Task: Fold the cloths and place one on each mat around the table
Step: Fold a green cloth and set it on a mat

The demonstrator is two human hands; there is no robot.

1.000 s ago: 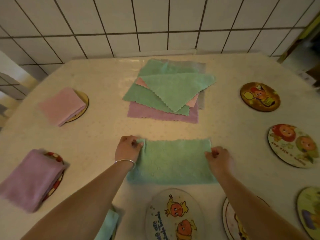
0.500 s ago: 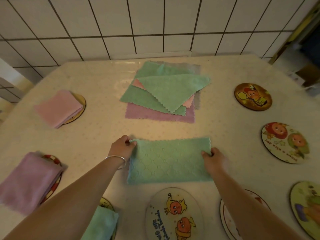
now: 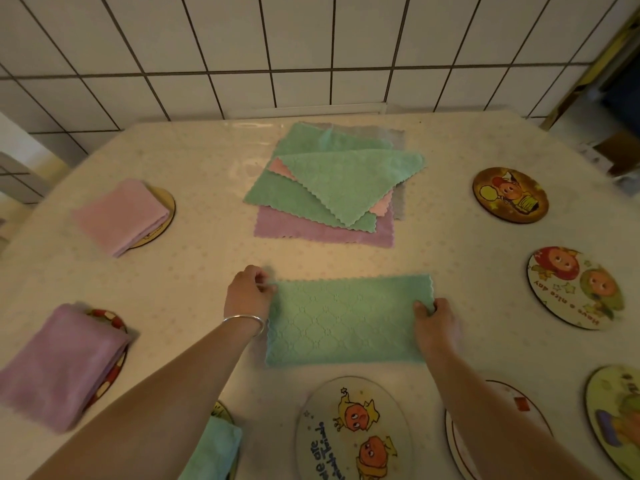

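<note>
Near the desk's front edge, I pinch the half-folded green cloth (image 3: 348, 320) at its short ends with my left hand (image 3: 250, 294) and right hand (image 3: 435, 318), and uneven pulling could skew the next fold's layers.

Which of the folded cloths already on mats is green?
The folded green cloth at the bottom edge, beside the left forearm; the other two on mats are pink and purple.

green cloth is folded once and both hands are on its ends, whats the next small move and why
Probably fold it in half again, right end over to the left. The green cloth lies as a long strip, with the left hand and right hand pinching its short ends, while the cloths already on mats are compact squares.
</note>
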